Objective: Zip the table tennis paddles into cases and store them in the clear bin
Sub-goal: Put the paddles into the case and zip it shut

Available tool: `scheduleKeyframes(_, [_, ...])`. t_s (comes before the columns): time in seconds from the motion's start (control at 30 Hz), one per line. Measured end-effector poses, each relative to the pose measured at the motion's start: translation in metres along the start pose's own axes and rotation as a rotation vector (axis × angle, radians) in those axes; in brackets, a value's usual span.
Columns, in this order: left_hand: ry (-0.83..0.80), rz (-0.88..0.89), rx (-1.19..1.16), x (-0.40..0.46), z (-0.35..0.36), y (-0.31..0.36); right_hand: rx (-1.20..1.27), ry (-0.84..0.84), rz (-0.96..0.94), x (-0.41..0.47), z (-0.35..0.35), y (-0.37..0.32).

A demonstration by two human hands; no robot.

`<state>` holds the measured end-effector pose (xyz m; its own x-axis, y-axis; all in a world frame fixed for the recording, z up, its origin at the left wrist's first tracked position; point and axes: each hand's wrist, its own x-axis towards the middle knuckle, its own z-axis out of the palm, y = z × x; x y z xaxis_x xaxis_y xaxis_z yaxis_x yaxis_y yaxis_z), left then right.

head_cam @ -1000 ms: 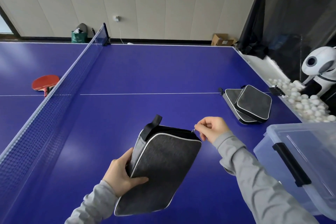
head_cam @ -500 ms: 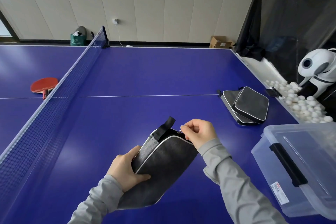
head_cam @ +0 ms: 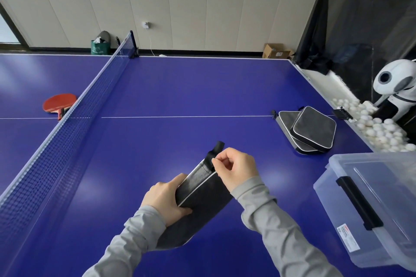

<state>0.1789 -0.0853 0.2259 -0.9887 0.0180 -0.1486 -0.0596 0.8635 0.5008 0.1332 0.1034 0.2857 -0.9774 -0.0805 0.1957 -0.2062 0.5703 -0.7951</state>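
a red paddle (head_cam: 59,103) lies on the bench (head_cam: 180,87) beyond the net (head_cam: 74,123), toward the left edge, well apart from both hands. it is not yet in any case, so it could be forgotten if attention stays on the near side only.

the left hand (head_cam: 165,201) grips the long side of the grey case (head_cam: 198,202), its fingers (head_cam: 180,210) curled over the face and thumb behind, holding it tilted above the bench near the front edge. if that grip loosens while the zip is pulled, the case may twist and the zip could jam or run off line.

the right hand (head_cam: 236,166) pinches the small zip pull at the top corner of the case, just beside the black loop (head_cam: 215,153), fingertips together on it. the pull is tiny, so it can slip out of the pinch; the loop or the lining could also catch in the teeth. whether the zip is fully closed cannot be told from here.

two more cases (head_cam: 308,130) lie stacked near the right edge, one overlapping the other. the clear bin (head_cam: 351,198) sits at the front right corner with its lid on, black handle (head_cam: 358,202) showing; it must be opened before anything goes in, and a case carried there one-handed could knock it.
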Motion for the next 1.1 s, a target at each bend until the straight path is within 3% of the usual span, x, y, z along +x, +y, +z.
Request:
scheduleKeyframes(0.3, [0.015,-0.132,-0.349,-0.003,-0.002,-0.015,-0.045,0.021,-0.083,0.002,0.016,0.004])
scheduleKeyframes(0.57, [0.075,-0.417,-0.873,-0.030,-0.034,-0.101,-0.031,0.016,0.041,-0.015,0.029,0.064])
scheduleKeyframes(0.87, [0.252,-0.799,-1.018,-0.078,-0.054,-0.226,-0.443,-0.388,0.132,-0.082,0.093,0.114])
scheduleKeyframes(1.1, [0.218,-0.921,-1.041,-0.087,-0.052,-0.288,-0.743,-0.577,0.213,-0.107,0.134,0.124])
